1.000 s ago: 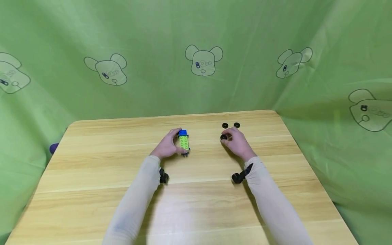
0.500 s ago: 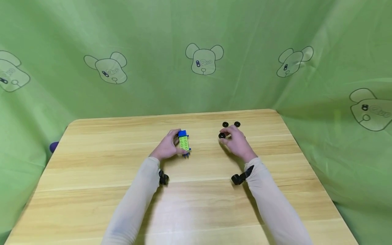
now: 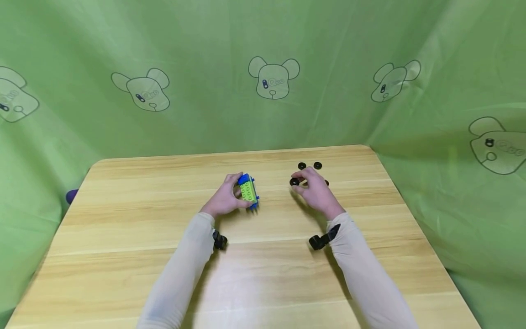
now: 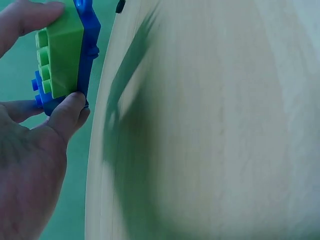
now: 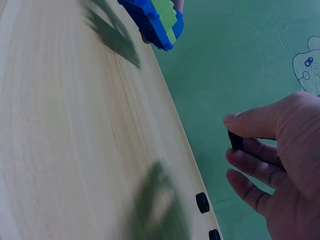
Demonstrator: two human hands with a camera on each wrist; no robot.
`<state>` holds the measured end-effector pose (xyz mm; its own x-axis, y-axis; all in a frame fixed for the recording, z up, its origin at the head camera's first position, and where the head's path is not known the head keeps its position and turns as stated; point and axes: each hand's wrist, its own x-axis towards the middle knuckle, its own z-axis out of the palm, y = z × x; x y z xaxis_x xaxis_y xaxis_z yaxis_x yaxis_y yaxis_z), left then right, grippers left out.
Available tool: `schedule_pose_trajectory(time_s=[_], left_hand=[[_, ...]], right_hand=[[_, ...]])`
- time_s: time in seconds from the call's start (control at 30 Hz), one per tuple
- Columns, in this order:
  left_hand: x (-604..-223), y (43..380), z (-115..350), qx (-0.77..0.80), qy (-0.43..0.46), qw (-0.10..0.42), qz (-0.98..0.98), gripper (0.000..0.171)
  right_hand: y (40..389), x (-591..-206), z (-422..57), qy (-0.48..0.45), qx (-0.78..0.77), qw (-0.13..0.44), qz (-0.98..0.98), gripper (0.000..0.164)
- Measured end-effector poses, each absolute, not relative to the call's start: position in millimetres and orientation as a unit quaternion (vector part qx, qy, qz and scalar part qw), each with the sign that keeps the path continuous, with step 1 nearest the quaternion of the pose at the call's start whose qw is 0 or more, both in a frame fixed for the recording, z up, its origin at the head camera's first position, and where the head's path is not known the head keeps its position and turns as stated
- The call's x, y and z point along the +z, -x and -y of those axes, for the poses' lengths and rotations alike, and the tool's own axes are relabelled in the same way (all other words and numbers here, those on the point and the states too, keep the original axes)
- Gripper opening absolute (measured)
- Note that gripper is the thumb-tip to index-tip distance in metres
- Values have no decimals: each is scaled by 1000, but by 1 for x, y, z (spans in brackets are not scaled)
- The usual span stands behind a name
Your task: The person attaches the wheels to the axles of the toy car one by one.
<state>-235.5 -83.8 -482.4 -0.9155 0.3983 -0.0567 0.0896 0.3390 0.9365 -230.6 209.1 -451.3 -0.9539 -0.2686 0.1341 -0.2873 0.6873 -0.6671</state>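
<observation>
My left hand (image 3: pixel 223 195) holds a toy car body made of building blocks, its lime green brick (image 3: pixel 247 189) on a blue wheel base (image 4: pixel 89 55). A blue brick (image 3: pixel 244 178) sits at the far end. Thumb and fingers grip the body at its two ends, and it is tilted, raised off the table, with axle stubs showing along its right side. My right hand (image 3: pixel 317 191) pinches a small black wheel (image 3: pixel 294 182) between thumb and fingertips, above the table. In the right wrist view this wheel (image 5: pixel 235 140) is seen edge-on.
Two black wheels (image 3: pixel 302 166) lie near the table's back edge, beyond my right hand. Another black wheel (image 3: pixel 326 183) shows partly from behind that hand. The wooden table (image 3: pixel 263 269) is bordered by a green curtain (image 3: pixel 205 123). Wrist cameras (image 3: pixel 220 241) sit on both sleeves.
My left hand has tipped the car body, so its right side with the blue base shows more. My right hand has lifted the wheel slightly and shifted left, uncovering part of another wheel.
</observation>
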Motion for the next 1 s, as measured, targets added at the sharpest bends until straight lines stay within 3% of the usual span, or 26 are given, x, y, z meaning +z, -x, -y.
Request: schedule_pose_trajectory(time_s=[0.7,1.0], left_hand=[[-491,216,90,658,-134,167,-722,101],[-491,213,91,646,-141,155,-734,106]], right_hand=[[220,-441,-196,-163,353,7,921,37],[216,-438,-195,-179,349,15,920,36]])
